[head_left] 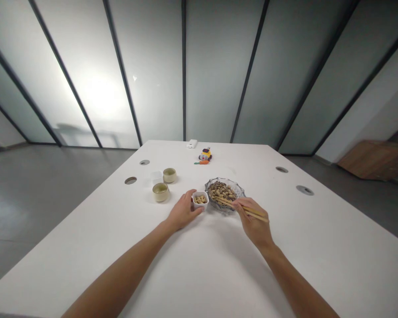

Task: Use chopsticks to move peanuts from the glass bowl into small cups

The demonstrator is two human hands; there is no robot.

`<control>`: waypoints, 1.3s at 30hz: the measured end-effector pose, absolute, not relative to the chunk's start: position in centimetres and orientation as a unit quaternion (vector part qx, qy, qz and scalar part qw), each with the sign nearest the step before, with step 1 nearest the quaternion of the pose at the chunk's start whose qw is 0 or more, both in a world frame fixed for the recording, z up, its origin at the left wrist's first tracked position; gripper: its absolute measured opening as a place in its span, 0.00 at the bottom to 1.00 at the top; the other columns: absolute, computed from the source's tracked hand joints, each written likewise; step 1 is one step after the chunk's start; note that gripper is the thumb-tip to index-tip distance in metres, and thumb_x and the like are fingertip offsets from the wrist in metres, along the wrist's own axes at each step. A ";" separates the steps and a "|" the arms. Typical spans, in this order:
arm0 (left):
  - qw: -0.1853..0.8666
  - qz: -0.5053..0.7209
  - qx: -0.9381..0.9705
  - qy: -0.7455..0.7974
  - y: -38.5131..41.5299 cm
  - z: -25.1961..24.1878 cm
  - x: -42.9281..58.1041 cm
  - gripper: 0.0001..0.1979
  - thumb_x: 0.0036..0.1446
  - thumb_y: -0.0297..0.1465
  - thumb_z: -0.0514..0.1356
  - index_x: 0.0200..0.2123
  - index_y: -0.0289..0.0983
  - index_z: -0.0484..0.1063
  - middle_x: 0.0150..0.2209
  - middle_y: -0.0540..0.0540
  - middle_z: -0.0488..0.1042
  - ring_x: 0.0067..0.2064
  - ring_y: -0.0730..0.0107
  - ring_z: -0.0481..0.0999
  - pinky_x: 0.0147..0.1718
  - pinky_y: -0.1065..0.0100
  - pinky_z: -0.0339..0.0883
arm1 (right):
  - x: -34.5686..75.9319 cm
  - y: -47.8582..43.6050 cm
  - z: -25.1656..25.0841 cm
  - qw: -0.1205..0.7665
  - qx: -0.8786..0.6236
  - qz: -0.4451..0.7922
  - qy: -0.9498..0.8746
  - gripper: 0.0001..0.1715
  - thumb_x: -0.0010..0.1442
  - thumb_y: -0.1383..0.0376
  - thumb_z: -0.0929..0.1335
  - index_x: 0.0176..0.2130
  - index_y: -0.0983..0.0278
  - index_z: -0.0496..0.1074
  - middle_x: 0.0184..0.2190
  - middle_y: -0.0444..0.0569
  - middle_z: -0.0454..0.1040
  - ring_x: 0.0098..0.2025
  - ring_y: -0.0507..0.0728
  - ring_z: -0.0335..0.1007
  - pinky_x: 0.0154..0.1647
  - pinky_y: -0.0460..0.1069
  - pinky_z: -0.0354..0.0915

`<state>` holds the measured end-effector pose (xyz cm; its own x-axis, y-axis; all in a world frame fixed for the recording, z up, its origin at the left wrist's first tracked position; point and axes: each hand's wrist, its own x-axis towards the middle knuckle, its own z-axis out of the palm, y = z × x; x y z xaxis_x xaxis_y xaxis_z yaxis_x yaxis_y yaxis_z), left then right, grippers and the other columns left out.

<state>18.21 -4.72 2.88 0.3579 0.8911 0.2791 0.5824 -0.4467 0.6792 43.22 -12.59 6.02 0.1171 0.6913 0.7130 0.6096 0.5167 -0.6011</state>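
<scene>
My left hand (185,211) is closed around the left side of a small white cup (200,207), its thumb at the front and fingers behind. Several pale nuts that look like peanuts (200,199) lie in the cup. In my right hand (254,223) is a pair of wooden chopsticks (257,214), gripped near the middle. Their tips reach down into a clear scalloped glass bowl (239,190), just right of the cup. A heap of brown and tan seeds or nuts (223,190) fills the bowl; I cannot tell whether the tips pinch one.
Two olive-green cups (161,193) and a clear plastic container (156,176) stand left of my left hand. Farther back on the white table (199,274) are a toy carrot (202,162), a yellow toy vehicle (205,154) and a white box-like object (192,144). Round holes (305,190) pierce the tabletop.
</scene>
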 end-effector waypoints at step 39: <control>0.243 0.317 0.790 0.465 -4.7 2.8 18.0 0.33 0.61 0.41 0.66 0.65 0.37 0.62 0.61 0.35 0.72 0.60 0.51 0.75 0.62 0.52 0.68 | 43.8 -12.7 6.7 0.586 -0.512 0.020 -0.628 0.20 0.70 0.51 0.67 0.35 0.60 0.80 0.35 0.51 0.80 0.37 0.59 0.77 0.41 0.53 0.73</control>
